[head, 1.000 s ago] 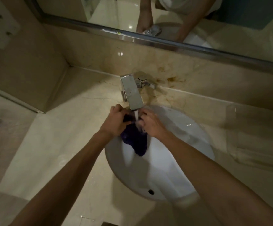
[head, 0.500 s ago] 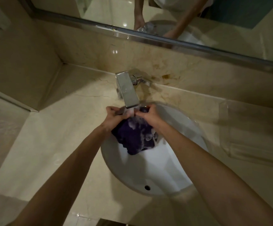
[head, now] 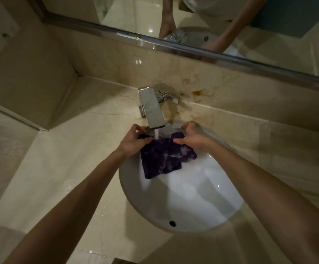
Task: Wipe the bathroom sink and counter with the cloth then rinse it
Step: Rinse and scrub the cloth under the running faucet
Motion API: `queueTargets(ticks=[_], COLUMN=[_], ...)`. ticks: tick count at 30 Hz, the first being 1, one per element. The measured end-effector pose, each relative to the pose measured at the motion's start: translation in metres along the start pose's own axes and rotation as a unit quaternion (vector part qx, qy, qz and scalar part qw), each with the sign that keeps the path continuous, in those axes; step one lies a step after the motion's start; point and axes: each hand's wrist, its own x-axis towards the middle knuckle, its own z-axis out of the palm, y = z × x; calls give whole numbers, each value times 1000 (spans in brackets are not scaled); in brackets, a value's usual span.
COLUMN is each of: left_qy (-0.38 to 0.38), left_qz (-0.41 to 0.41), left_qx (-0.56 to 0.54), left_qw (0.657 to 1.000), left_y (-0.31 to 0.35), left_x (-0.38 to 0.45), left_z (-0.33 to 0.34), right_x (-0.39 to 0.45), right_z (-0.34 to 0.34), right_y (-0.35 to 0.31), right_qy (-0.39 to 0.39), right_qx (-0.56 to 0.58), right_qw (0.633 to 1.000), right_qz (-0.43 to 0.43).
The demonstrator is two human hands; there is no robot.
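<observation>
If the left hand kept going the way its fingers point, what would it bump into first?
Probably the faucet. The left hand pinches one top corner of the purple cloth, fingers aimed up and away toward the spout just beyond them. Depth is hard to judge, so it might slip under the spout instead.

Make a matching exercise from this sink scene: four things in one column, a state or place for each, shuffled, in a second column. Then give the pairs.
Things:
1. cloth
2. faucet
3. left hand
4. overflow hole

States or places:
A. running water
B. near wall of the sink
C. purple, spread out under the stream
D. pinching the cloth's left top corner

Pairs: 1-C, 2-A, 3-D, 4-B. The right hand grips the other corner.
</observation>
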Motion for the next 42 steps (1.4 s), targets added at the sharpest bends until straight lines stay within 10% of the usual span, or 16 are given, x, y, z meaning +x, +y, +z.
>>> queueTargets(ticks=[5, 11, 16, 20, 25, 30, 42], left_qy=[-33, -112, -111, -56, -80, -115, -13], left_qz=[3, 1, 66, 149, 144, 52, -2], left_qx=[-11, 268, 433, 494, 270, 14, -116], left_qw=[999, 957, 892, 855, 949, 992, 993], left_y=[18, 44, 57, 53, 44, 24, -6], left_x=[-1, 14, 22, 32, 15, 0, 1], left_z=[9, -18, -14, -25, -33, -25, -9], right_x=[13, 6, 7, 9, 3, 8, 2], right_z=[8, -17, -11, -12, -29, -16, 5], right_y=[-20, -32, -46, -46, -26, -3, 19], right_qy=[134, -149, -52, -45, -72, -61, -96], right_qx=[-8, -149, -459, -473, -74, 33, 140], right_qw=[989, 977, 884, 873, 989, 995, 985], right_qz=[-66, -11, -72, -109, -109, -70, -31])
